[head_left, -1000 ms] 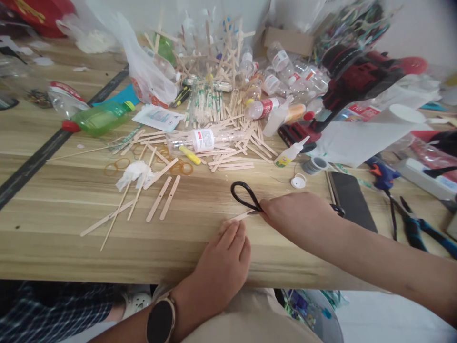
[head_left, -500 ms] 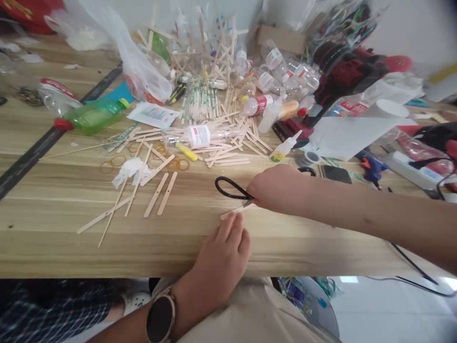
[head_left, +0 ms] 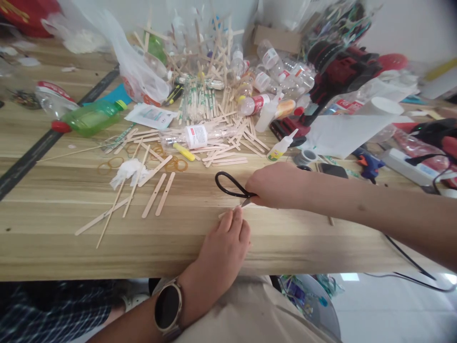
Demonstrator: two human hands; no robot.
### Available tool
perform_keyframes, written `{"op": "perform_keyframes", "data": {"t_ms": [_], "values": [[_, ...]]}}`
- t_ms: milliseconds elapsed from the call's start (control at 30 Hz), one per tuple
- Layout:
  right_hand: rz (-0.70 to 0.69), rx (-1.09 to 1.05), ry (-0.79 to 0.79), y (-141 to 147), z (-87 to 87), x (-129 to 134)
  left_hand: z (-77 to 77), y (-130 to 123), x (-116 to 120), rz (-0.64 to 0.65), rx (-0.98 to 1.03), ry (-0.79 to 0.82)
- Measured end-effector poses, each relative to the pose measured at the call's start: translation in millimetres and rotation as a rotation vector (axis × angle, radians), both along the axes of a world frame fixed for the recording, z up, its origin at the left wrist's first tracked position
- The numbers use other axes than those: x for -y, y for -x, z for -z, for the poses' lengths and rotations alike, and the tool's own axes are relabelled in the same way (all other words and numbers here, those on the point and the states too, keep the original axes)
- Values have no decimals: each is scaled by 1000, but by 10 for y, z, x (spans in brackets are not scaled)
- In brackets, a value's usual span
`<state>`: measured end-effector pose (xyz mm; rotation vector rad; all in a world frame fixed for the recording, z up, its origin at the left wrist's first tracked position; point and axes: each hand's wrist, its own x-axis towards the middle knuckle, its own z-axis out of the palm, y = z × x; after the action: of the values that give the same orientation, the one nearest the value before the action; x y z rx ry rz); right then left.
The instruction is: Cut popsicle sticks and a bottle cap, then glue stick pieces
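My right hand (head_left: 269,185) is closed around a pair of black-handled scissors (head_left: 228,184), one loop sticking out to the left. The scissors' metal point is down against a wooden craft stick (head_left: 224,213) lying on the table. My left hand (head_left: 226,243), wearing a round watch, holds that stick down with its fingers pressed together at the tips; most of the stick is hidden by the hands. To the left lie two craft sticks with a dark mark in the middle, one of them a loose craft stick (head_left: 154,195), beside crossed thin skewers (head_left: 117,205) and a crumpled tissue (head_left: 124,170).
Behind my hands are a pile of craft sticks (head_left: 228,161), a clear bottle (head_left: 196,136), a glue bottle (head_left: 280,148) and a tape roll (head_left: 306,157). A red cordless drill (head_left: 332,71) stands at the back right, near a blue glue gun (head_left: 367,162). A green bottle (head_left: 94,117) lies left.
The view has shifted slightly. My left fingertips have moved up closer to the scissors' point, covering more of the stick. The right hand keeps its hold on the scissors.
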<state>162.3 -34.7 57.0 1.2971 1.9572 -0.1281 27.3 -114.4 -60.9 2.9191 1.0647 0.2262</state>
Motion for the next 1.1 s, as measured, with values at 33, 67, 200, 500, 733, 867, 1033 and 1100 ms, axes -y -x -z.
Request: {"op": "perform_keyframes", "data": {"t_ms": [33,67,200,500,733,867,1033,1100], "values": [[1,-1,-3,-5,3,11,2,0,1,-1,0,-6],[3,-2,-5,-8,6,20,5,0,1,0,1,-11],[16,-5,-17,1,-4,20,21,-2,0,8,20,-38],[51,-6,65,28,-28,-46,21,-3,6,18,-34,-17],[-25,-71,50,-43,68,36,-1,130,-6,35,123,-20],[-54,-94,156,-78,74,75,-70,343,1,42,261,12],[63,-30,360,-20,104,-5,-80,594,28,-28,392,-4],[131,-6,441,36,138,-53,-55,636,30,-45,441,10]]}}
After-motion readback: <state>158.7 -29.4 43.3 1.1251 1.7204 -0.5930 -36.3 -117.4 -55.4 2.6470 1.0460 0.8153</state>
